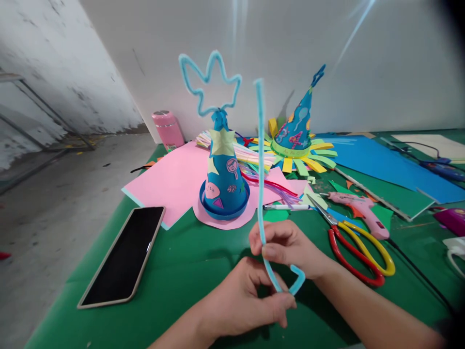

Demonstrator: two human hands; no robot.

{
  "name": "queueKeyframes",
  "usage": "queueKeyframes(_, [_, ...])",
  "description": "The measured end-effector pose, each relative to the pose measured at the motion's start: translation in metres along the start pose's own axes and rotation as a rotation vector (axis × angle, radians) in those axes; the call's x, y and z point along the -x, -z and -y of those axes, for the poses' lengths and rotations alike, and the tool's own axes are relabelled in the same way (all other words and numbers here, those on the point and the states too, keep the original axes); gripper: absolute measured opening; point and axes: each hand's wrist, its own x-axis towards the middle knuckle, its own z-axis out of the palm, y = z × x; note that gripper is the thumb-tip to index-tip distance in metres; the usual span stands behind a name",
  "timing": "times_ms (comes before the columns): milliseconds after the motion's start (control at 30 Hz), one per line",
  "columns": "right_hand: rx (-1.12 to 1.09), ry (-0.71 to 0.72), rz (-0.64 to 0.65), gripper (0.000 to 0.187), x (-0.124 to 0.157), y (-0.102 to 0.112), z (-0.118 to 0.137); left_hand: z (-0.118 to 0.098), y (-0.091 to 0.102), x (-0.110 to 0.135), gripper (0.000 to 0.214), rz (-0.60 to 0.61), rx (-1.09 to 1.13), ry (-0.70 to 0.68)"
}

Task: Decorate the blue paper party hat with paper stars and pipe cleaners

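Observation:
A light blue pipe cleaner (261, 160) stands nearly upright between my hands, its lower end bent into a hook. My left hand (250, 298) pinches it low down, at the bend. Higher up, my right hand (286, 245) grips the straight part between thumb and fingers. Just beyond my hands is a blue cone party hat (225, 169) with star and round paper cutouts, topped by a zigzag light blue pipe cleaner shape (208, 77). A second blue cone hat (298, 127), with a yellow and green paper fringe, stands farther back on the right.
On the green table lie a phone (123, 257) at left, pink paper (170, 179), scissors (354, 242) and a pink glue gun (363, 208) at right. A bundle of pipe cleaners (250, 155), a pen (286, 207), a pink bottle (168, 130) and blue paper (385, 160) lie or stand farther back.

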Motion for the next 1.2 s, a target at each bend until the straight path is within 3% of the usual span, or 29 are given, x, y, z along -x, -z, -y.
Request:
queueKeyframes(233, [0.154, -0.003, -0.327, 0.020, 0.002, -0.004, -0.004, -0.001, 0.006, 0.003, 0.022, -0.122, 0.074, -0.032])
queueKeyframes(500, [0.091, 0.098, -0.425, 0.014, 0.005, 0.002, -0.014, 0.000, 0.012, 0.003, 0.024, -0.300, 0.135, -0.054])
queueKeyframes(767, [0.145, 0.139, -0.415, 0.014, 0.003, -0.008, -0.018, 0.000, 0.016, -0.003, 0.022, -0.503, 0.268, -0.140])
queueKeyframes(1033, [0.319, 0.092, -0.264, 0.008, 0.006, -0.001, -0.009, 0.003, 0.021, -0.004, 0.025, -0.442, 0.345, -0.092])
queueKeyframes(1200, [0.298, 0.031, -0.124, 0.009, 0.005, 0.010, -0.002, 0.005, 0.019, -0.005, 0.027, -0.401, 0.372, -0.028])
